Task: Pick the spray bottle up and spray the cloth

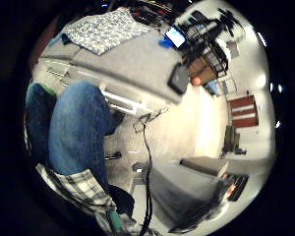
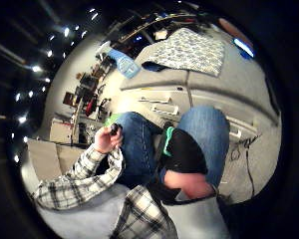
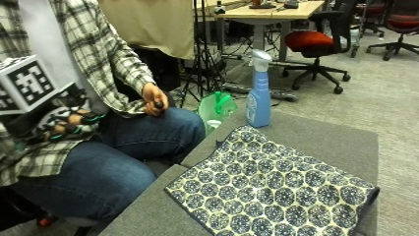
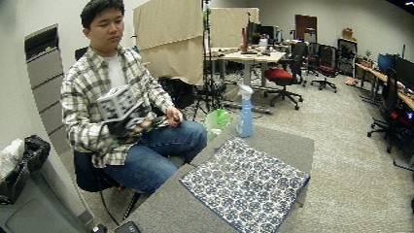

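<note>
A blue spray bottle [image 3: 259, 98] [image 4: 245, 116] [image 2: 123, 62] with a white trigger head stands upright at the far corner of the grey table [image 3: 327, 137]. The blue-and-white patterned cloth [image 3: 275, 189] [image 4: 246, 187] [image 1: 105, 29] [image 2: 189, 50] lies flat on the table nearer the camera. My gloved right hand [image 3: 65, 123] [image 4: 132, 125] hangs in front of my belly above my lap, well away from the bottle and cloth, with loosely curled fingers holding nothing. Both palm views look down on my jeans and across at the table.
My bare left hand [image 3: 154, 101] [image 2: 107, 139] rests on my thigh holding a small black object. A green bag [image 3: 216, 105] stands on the floor beside the bottle's corner. A black device [image 4: 127, 227] lies at the table's near edge. A red office chair [image 3: 314, 42] stands behind.
</note>
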`<action>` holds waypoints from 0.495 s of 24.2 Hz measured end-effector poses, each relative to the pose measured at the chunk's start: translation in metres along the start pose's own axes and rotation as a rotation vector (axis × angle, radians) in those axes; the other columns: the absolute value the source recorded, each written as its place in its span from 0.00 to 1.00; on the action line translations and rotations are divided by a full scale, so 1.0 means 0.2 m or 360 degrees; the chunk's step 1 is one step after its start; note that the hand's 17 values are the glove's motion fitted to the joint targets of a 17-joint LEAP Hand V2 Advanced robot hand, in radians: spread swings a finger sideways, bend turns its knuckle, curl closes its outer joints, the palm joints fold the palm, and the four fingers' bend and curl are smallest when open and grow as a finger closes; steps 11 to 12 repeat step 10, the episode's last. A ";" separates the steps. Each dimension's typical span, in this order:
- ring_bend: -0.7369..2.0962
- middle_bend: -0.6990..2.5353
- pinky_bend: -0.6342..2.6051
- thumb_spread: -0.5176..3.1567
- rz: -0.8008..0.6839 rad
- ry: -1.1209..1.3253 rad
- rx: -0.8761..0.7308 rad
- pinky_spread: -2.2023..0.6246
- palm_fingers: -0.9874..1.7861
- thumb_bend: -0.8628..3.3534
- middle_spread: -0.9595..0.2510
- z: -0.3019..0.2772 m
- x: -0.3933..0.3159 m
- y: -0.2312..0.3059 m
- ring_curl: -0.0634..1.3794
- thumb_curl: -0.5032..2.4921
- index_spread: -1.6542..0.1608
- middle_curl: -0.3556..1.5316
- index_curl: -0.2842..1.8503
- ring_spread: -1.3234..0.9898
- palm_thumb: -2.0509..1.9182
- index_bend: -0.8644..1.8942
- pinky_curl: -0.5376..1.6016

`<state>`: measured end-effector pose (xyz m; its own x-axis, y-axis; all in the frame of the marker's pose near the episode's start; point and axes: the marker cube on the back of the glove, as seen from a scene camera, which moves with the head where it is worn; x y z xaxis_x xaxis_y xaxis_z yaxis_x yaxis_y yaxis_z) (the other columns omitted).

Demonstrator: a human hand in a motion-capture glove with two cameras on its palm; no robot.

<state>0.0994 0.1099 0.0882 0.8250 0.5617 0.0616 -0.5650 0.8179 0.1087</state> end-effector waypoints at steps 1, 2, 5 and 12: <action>0.35 0.27 0.29 0.43 0.0060 -0.0031 -0.0001 0.84 0.40 0.20 0.69 0.02 0.04 0.09 0.25 0.34 0.69 0.36 0.31 0.60 0.64 0.39 0.39; 0.35 0.27 0.29 0.44 0.0098 -0.0062 -0.0008 0.84 0.41 0.21 0.69 0.05 0.07 0.16 0.26 0.34 0.69 0.36 0.31 0.60 0.64 0.40 0.39; 0.35 0.27 0.29 0.44 0.0222 -0.0160 -0.0030 0.84 0.42 0.21 0.69 0.10 0.17 0.32 0.25 0.35 0.69 0.36 0.31 0.60 0.66 0.39 0.38; 0.36 0.27 0.28 0.45 0.0298 -0.0190 0.0122 0.84 0.44 0.21 0.70 0.12 0.30 0.44 0.26 0.35 0.70 0.35 0.31 0.59 0.67 0.39 0.38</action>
